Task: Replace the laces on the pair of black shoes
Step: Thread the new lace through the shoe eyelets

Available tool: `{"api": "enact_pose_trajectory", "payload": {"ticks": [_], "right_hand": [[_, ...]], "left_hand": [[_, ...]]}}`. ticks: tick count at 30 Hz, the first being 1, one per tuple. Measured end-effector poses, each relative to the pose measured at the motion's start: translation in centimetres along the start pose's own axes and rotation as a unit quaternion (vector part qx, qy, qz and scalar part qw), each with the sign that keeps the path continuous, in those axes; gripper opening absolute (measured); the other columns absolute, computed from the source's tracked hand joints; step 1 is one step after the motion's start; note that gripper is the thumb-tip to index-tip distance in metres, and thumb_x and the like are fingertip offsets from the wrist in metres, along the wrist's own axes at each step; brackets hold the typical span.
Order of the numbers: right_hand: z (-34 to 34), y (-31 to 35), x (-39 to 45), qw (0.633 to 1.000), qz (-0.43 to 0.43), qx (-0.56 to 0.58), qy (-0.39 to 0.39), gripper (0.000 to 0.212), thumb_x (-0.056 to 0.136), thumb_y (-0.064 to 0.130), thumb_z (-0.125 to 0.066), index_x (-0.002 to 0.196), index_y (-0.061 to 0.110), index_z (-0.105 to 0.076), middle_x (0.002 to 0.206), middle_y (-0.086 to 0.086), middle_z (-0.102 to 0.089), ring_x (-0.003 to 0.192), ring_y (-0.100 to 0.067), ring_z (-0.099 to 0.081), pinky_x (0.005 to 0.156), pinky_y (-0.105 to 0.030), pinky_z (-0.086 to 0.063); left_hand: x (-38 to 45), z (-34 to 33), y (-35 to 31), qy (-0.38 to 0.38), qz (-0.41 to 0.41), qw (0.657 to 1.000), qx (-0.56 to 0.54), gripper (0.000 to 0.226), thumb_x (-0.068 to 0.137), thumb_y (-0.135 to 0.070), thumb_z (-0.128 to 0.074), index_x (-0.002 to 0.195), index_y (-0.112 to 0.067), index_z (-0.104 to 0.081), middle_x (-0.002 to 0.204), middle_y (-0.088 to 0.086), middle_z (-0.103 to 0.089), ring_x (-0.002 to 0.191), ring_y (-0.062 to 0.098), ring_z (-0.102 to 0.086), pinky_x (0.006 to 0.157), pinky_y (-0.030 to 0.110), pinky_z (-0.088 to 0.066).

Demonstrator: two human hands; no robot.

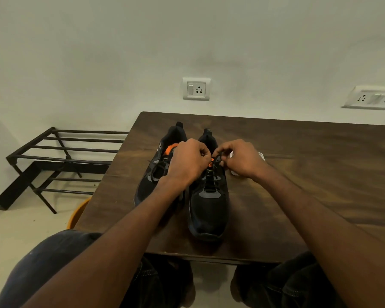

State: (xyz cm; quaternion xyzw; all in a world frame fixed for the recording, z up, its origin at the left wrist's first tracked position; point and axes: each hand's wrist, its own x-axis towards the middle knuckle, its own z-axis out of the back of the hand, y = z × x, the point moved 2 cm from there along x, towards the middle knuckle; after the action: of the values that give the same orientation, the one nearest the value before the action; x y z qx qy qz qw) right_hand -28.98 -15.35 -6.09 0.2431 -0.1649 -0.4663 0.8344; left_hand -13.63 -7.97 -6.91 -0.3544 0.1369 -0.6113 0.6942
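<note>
Two black shoes stand side by side, toes toward the person, on the near-left part of the dark wooden worktop (298, 174). The right shoe (208, 207) carries a black lace (216, 172) in its eyelets, and both hands work at its top: the left hand (188, 162) and the right hand (240, 158) have fingers curled and pinching the lace near the orange tongue tip, though the exact strands each holds are hidden by the fingers. The left shoe (158, 174), at 9 o'clock of the other, is partly covered by the left wrist; loose lace and an orange lining show at its opening. At 3 o'clock of the right hand a white item (261, 155) peeks out, mostly hidden and hard to identify. Beyond the worktop, at 12 o'clock, a socket (196, 88) sits on the wall; another socket plate (371, 97) is cut off at the right edge. At 9 o'clock stands a black rack (60, 152), with an orange tub (77, 213) partly hidden under the worktop.
</note>
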Motion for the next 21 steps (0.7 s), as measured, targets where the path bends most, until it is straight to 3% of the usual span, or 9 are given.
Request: {"api": "enact_pose_trajectory", "payload": {"ticks": [4,8,13,21], "right_hand": [[0.0,-0.3,-0.1,0.999,-0.011,0.048,0.0,0.03,0.097,0.001,-0.064,0.106,0.025,-0.08,0.097,0.002,-0.076,0.083,-0.006,-0.072,0.076,-0.026,-0.061],[0.1,-0.2,-0.2,0.996,-0.02,0.082,0.003,0.028,0.097,0.001,-0.065,0.104,0.023,-0.08,0.09,0.008,-0.072,0.075,0.001,-0.068,0.064,-0.014,-0.053],[0.0,0.0,-0.4,0.995,-0.022,0.094,0.009,0.028,0.095,-0.001,-0.066,0.103,0.022,-0.08,0.086,0.01,-0.069,0.075,0.0,-0.066,0.066,-0.016,-0.052],[-1.0,-0.3,-0.2,0.994,-0.041,0.102,-0.027,0.032,0.097,-0.001,-0.062,0.094,0.026,-0.08,0.092,0.004,-0.076,0.082,-0.009,-0.073,0.074,-0.032,-0.063]], "left_hand": [[0.6,0.2,-0.2,0.032,0.016,0.999,-0.002,0.008,0.097,-0.022,-0.07,0.094,-0.022,-0.077,0.075,-0.012,-0.069,0.063,-0.004,-0.065,0.059,0.014,-0.051],[0.9,0.1,0.1,0.052,0.045,0.997,-0.046,0.009,0.097,-0.022,-0.07,0.095,-0.021,-0.079,0.078,-0.009,-0.071,0.072,0.002,-0.068,0.069,0.017,-0.052],[0.8,0.1,0.5,0.082,0.086,0.986,-0.118,0.01,0.096,-0.018,-0.071,0.096,-0.015,-0.08,0.091,-0.003,-0.077,0.087,0.008,-0.072,0.083,0.025,-0.058],[0.1,-1.4,0.1,-0.045,0.062,0.997,0.019,0.001,0.092,-0.028,-0.075,0.091,-0.028,-0.076,0.082,-0.01,-0.07,0.068,0.002,-0.066,0.061,0.02,-0.055]]}}
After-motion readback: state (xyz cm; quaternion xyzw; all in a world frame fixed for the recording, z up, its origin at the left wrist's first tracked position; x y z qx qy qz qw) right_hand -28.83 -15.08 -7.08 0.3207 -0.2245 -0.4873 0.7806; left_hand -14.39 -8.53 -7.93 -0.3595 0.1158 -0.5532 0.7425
